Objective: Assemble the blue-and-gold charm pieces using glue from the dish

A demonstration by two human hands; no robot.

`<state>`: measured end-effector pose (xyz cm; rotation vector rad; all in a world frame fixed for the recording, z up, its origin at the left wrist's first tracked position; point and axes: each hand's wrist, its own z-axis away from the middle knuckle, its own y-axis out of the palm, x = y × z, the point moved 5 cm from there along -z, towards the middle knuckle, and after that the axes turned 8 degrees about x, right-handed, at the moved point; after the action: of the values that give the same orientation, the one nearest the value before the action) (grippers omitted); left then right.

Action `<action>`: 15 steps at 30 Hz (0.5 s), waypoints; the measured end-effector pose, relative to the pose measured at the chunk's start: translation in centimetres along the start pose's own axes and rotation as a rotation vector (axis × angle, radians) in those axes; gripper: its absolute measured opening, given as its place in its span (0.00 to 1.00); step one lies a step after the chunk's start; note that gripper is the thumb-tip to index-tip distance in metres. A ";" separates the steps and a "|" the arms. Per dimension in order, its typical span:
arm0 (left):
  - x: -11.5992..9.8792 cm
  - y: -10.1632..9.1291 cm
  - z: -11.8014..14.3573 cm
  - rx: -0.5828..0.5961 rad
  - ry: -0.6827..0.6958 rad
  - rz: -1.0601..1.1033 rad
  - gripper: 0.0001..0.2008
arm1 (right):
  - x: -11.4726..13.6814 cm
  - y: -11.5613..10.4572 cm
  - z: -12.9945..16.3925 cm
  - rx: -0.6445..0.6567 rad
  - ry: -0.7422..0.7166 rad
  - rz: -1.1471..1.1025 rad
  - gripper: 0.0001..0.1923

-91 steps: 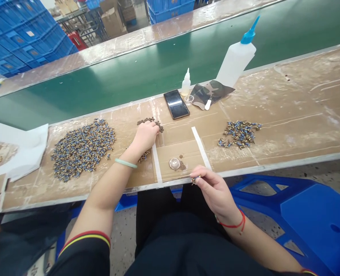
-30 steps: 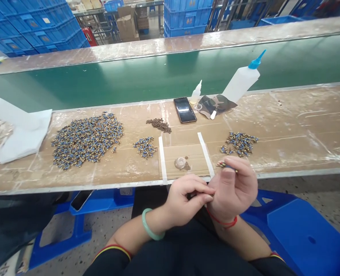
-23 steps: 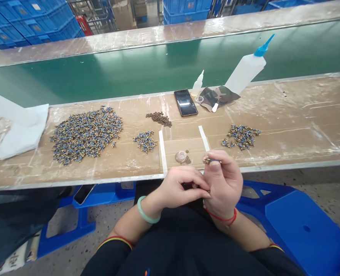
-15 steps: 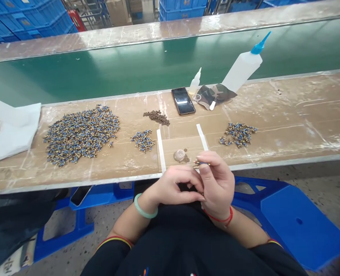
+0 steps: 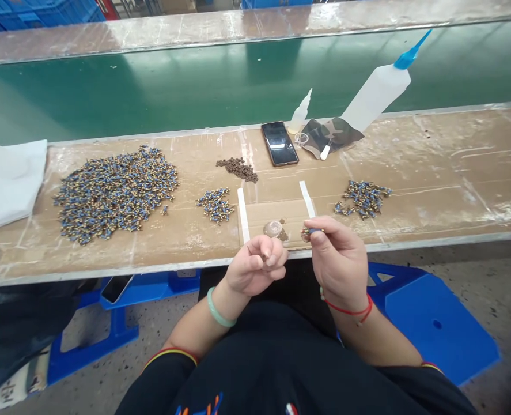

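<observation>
My right hand [image 5: 339,259] pinches a small blue-and-brass part [image 5: 310,232] between thumb and forefinger, just over the bench's front edge beside a clear glue dish [image 5: 272,229]. My left hand [image 5: 256,265] is curled shut close to its left; something tiny may sit between its fingertips, but I cannot tell. On the bench lie a big heap of blue-and-brass parts [image 5: 114,193] at left, a small cluster [image 5: 215,205] near the middle, another heap [image 5: 362,197] at right, and a pile of small brown pieces [image 5: 238,168].
A black phone [image 5: 280,143], a small glue bottle [image 5: 300,119], a large squeeze bottle with a blue nozzle [image 5: 376,95] and a camouflage pouch [image 5: 330,135] stand at the bench's back. Behind runs a green conveyor belt [image 5: 151,86]. White paper [image 5: 4,181] lies far left; blue stools [image 5: 432,317] below.
Three seconds ago my left hand reached into the brown pieces on the bench. It came back to my right hand, the two worked together, and now they have parted slightly.
</observation>
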<state>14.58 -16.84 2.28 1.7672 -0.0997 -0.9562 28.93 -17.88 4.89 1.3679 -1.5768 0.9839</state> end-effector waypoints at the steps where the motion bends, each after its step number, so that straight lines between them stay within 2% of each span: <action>1: -0.1 0.1 0.0 0.008 0.010 -0.005 0.34 | -0.1 -0.1 -0.1 0.024 0.016 0.005 0.06; 8: -1.6 0.3 0.8 0.075 0.076 0.011 0.30 | 1.1 -0.6 -2.5 0.207 0.035 0.206 0.12; 11: -2.1 -0.9 1.3 0.040 0.131 -0.029 0.28 | 1.7 -0.6 -3.8 0.360 0.003 0.384 0.09; 13: -2.1 -1.9 1.7 0.013 0.176 -0.046 0.27 | 1.8 -0.6 -4.5 0.483 -0.055 0.507 0.06; 15: -1.8 -2.8 2.0 -0.012 0.203 -0.056 0.24 | 1.9 -0.5 -4.9 0.592 -0.123 0.613 0.07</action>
<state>11.04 -16.32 0.68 1.8534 0.0853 -0.8103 29.69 -14.05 8.52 1.3521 -1.9412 1.8814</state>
